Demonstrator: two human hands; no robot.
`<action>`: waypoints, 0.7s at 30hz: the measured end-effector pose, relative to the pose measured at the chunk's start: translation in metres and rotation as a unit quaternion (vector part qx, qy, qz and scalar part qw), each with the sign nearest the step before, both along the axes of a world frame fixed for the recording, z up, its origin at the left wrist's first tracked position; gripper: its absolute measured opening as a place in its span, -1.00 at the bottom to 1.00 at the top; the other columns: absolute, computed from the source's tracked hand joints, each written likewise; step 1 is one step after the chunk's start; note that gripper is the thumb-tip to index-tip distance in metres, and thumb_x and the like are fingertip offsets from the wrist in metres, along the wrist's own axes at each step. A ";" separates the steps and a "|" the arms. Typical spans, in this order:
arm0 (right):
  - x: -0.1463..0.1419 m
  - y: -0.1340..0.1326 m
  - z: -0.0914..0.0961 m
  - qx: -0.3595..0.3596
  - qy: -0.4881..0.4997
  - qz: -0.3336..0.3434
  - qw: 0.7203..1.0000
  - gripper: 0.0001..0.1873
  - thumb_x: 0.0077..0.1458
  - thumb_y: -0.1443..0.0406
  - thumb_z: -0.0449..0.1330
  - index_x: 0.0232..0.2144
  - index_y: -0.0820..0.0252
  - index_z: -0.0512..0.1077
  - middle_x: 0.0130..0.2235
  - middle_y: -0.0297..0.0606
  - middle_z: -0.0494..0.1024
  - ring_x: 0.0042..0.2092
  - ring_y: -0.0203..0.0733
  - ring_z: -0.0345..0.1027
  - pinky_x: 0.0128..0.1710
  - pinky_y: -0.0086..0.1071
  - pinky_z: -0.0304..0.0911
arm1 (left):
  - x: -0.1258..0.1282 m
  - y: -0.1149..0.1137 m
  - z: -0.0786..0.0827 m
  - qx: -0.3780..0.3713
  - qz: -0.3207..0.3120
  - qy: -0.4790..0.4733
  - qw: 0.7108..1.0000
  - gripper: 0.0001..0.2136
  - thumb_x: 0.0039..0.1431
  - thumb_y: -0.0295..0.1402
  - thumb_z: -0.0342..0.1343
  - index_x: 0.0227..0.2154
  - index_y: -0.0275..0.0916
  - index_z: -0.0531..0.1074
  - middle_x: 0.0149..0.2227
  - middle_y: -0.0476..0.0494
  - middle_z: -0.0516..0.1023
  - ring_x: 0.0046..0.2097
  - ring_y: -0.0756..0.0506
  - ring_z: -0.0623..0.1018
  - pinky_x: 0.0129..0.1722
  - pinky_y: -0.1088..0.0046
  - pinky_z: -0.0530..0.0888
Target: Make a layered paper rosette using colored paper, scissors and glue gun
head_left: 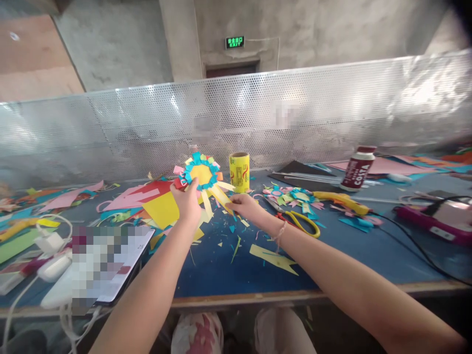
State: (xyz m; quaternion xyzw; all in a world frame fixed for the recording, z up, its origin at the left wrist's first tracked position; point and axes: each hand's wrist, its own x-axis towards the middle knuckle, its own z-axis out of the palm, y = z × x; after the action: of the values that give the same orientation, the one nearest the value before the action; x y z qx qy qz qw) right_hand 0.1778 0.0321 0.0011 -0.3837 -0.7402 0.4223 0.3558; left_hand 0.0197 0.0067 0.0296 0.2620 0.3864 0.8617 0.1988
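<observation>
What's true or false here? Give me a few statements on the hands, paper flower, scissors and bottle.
1. The left hand holds up the paper flower. True.
2. The right hand grips the scissors. False: the right hand pinches a yellow strip of the flower; the scissors lie on the table.
3. The yellow roll stands upright behind the flower. True.
4. The bottle lies on its side. False: the bottle stands upright, capped.

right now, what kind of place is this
Probably a craft workbench in an industrial building: a paper flower held over a table littered with scraps and scissors, a perforated screen behind, an exit sign on a concrete wall.
</observation>
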 end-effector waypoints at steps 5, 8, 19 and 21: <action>0.003 0.000 0.005 -0.134 0.064 -0.017 0.989 -0.91 -0.08 0.39 0.28 -0.56 0.24 0.43 -0.62 -0.37 0.46 -0.53 -0.37 0.36 -0.48 -0.52 0.30 | -0.010 0.002 0.004 0.013 0.018 -0.020 1.000 -0.65 -0.23 -0.41 0.31 -0.41 -0.19 0.23 -0.44 0.06 0.41 -0.53 0.08 0.37 -0.54 0.54 0.31; 0.004 0.002 0.004 -0.162 0.081 -0.024 0.983 -0.91 -0.09 0.41 0.31 -0.55 0.26 0.45 -0.58 -0.32 0.51 -0.51 -0.36 0.40 -0.43 -0.51 0.36 | -0.015 0.002 0.006 0.011 0.031 -0.028 0.999 -0.64 -0.22 -0.43 0.30 -0.41 -0.18 0.20 -0.45 0.07 0.40 -0.54 0.09 0.35 -0.56 0.56 0.29; 0.018 0.021 0.002 0.013 -0.081 -0.054 0.995 -0.87 0.03 0.43 0.15 -0.44 0.26 0.51 -0.43 -0.24 0.59 -0.40 -0.27 0.47 -0.31 -0.41 0.40 | -0.028 0.002 0.009 0.006 0.037 -0.045 0.998 -0.58 -0.24 -0.32 0.33 -0.39 -0.14 0.17 -0.42 0.07 0.40 -0.48 0.06 0.39 -0.51 0.52 0.31; 0.029 0.028 0.002 0.150 -0.199 -0.091 0.964 -0.81 0.05 0.44 0.09 -0.40 0.26 0.53 -0.36 -0.16 0.61 -0.31 -0.18 0.49 -0.23 -0.35 0.36 | -0.029 0.002 0.009 0.003 0.040 -0.037 0.999 -0.58 -0.24 -0.29 0.33 -0.39 -0.13 0.17 -0.42 0.06 0.40 -0.48 0.05 0.39 -0.51 0.51 0.31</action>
State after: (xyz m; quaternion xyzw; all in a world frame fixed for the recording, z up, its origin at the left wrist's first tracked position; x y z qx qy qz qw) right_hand 0.2069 0.0598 0.0032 -0.4681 -0.8128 0.1874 0.2918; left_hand -0.0091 0.0089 0.0386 0.2150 0.3865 0.8792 0.1775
